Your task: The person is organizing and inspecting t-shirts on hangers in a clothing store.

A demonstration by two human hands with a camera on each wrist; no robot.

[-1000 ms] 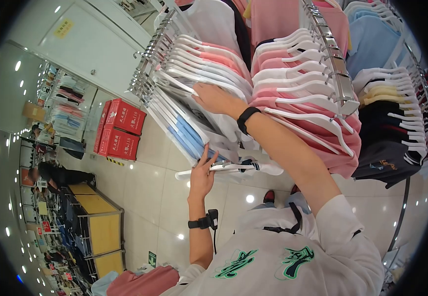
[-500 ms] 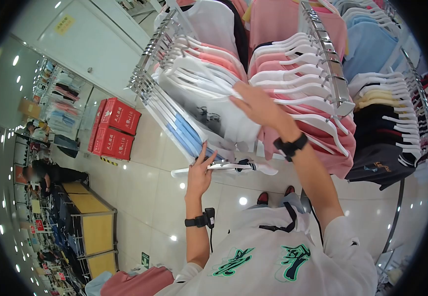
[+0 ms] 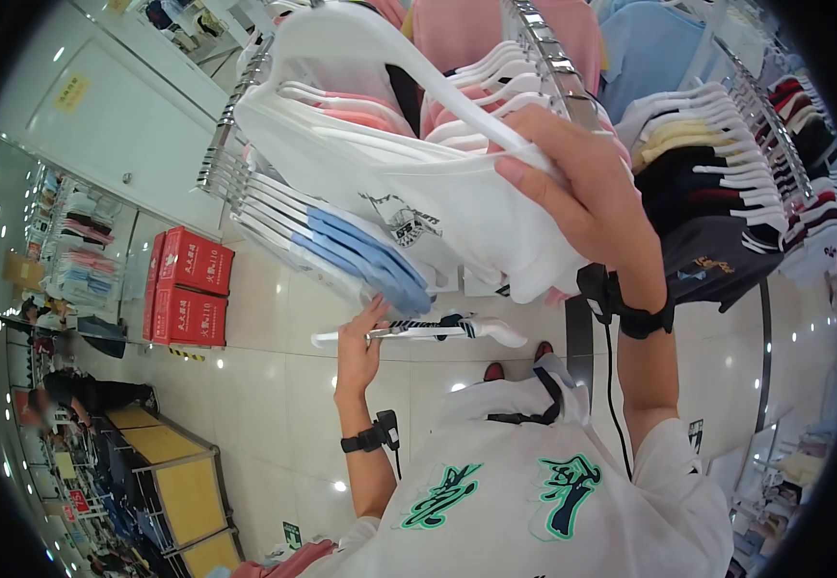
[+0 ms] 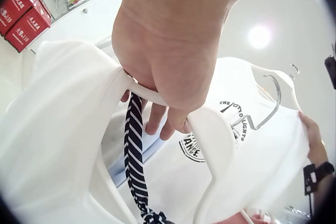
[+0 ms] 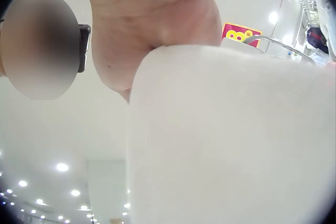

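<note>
My right hand [image 3: 582, 188] grips one end of a white hanger [image 3: 418, 72], which is lifted in front of the rack. A white T-shirt [image 3: 327, 159] with a dark print hangs on it. In the right wrist view white cloth [image 5: 226, 134] fills much of the frame and hides the fingers. Lower down, my left hand [image 3: 358, 352] holds another white hanger [image 4: 212, 140], its bar crossing under the palm. That hanger carries a white top [image 4: 68, 108] with a navy striped tie [image 4: 135, 150]. The left fingertips are right at the hanging light blue garments [image 3: 365, 250].
Metal rails [image 3: 548, 48] hold pink, white and blue clothes on hangers. Dark garments [image 3: 717, 255] hang at the right. Red boxes [image 3: 192, 289] stand on the floor by a white door [image 3: 110, 135]. A person in black [image 3: 91, 393] is near a yellow-sided counter [image 3: 182, 496].
My right hand has drawn the white hanger and T-shirt out from the rack, toward me and to the right. The left hand keeps its hanger low. The head view has shifted right.
</note>
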